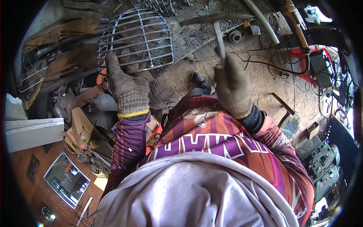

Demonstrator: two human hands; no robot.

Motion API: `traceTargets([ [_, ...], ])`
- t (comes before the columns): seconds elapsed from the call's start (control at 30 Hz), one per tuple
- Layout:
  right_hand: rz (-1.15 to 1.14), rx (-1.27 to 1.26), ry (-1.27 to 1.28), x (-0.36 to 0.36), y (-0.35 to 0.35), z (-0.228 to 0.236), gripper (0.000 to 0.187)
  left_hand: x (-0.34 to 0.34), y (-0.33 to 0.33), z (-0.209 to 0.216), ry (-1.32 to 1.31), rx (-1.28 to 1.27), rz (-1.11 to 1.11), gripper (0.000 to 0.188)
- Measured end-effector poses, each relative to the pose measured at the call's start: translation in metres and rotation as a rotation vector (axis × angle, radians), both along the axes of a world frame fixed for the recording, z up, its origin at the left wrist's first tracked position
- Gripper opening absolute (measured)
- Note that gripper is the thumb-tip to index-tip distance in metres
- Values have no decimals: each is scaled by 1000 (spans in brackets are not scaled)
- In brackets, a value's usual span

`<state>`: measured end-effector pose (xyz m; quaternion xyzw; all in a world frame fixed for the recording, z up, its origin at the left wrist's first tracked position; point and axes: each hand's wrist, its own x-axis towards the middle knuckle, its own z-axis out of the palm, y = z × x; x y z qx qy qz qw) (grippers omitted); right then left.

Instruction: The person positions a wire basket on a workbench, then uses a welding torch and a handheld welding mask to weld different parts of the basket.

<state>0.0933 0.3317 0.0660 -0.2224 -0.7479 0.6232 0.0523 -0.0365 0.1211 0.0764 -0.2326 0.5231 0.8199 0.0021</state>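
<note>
A knitted brown work glove with a yellow cuff covers my left hand (130, 85). Its fingers are closed on the near left edge of a welded metal rod grille (145, 39), shaped like a shallow cage with a rounded far end. My right hand (233, 85), gloved too, is wrapped round the handle of a chipping hammer (219, 38). The hammer is raised to the right of the grille, apart from it. Its long, narrow head is smeared by motion. The right fingertips are partly hidden behind the glove.
Coiled wire (162, 94) lies below the grille. A wire brush (290, 123) is on the floor at right. A red-and-black machine (319, 68) stands among cables. An angle grinder (297, 22) lies far right. Cardboard (80, 126) and scrap crowd the left. A metal ring (235, 36) sits beyond the hammer.
</note>
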Motion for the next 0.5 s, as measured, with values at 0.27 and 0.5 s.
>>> traceTargets([
  [0.27,39,-48,10,-1,-3,7,41,-3,-15,-13,-19,18,-29,39],
  [0.5,122,127,-29,0,-4,4,42,-1,-9,-9,0,12,14,39],
])
